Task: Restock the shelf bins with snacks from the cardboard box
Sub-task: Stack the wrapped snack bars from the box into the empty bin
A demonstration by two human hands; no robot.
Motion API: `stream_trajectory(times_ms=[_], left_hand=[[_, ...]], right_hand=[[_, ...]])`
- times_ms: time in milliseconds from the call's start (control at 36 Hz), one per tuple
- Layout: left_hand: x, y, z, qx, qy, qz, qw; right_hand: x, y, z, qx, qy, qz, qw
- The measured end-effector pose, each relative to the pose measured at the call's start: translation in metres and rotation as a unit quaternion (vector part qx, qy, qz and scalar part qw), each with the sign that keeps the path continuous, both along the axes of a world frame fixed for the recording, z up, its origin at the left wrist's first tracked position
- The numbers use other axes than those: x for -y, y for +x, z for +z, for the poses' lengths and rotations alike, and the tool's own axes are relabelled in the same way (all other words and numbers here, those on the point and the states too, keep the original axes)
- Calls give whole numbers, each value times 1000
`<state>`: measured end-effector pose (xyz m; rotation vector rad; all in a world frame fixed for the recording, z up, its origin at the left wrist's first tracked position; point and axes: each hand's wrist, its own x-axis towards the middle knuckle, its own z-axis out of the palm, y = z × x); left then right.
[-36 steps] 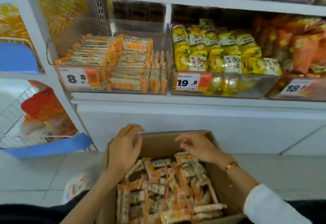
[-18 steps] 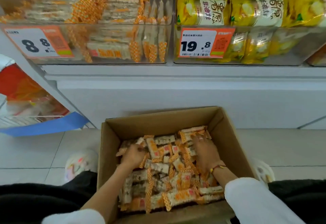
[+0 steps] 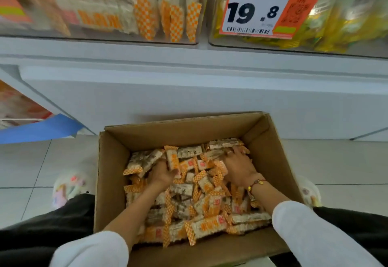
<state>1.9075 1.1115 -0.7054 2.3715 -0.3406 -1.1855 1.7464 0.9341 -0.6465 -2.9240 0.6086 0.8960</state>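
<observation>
Both hands were deep in the cardboard box (image 3: 111,182) of snack bars (image 3: 210,224) on the floor, under the shelf bins (image 3: 134,6).
The left hand (image 3: 162,174) curled around bars at the pile's far left; the right hand (image 3: 239,167) lay spread, fingers dug into bars far right.

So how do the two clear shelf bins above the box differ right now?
The left bin holds pale bar snacks with orange checkered ends; the right bin holds yellow packets. The right bin shows a 19.8 price tag in full; the left bin's tag is cut off at the frame edge. Both are clear and sit side by side on the white shelf.
</observation>
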Motion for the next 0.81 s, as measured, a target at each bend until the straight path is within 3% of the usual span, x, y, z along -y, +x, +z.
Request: stream_trajectory(times_ms=[111,194,333,472,667,806], left_hand=[[8,-2,38,-81,-25,-21,996],[9,-2,73,-130,-63,-17,989],[8,10,133,-125,-86,-78,985],[9,15,191,-51,-73,-204,975],[12,3,258,-50,-143,-192,970],[9,-1,291,-73,-232,-140,960]], right_hand=[[-5,-8,17,74,26,-55,995],[-4,-15,32,188,136,-166,958],[7,-19,94,266,385,-359,807],[8,-23,162,271,558,-376,688],[-5,-4,223,316,606,-355,638],[-32,21,249,421,522,-373,641]])
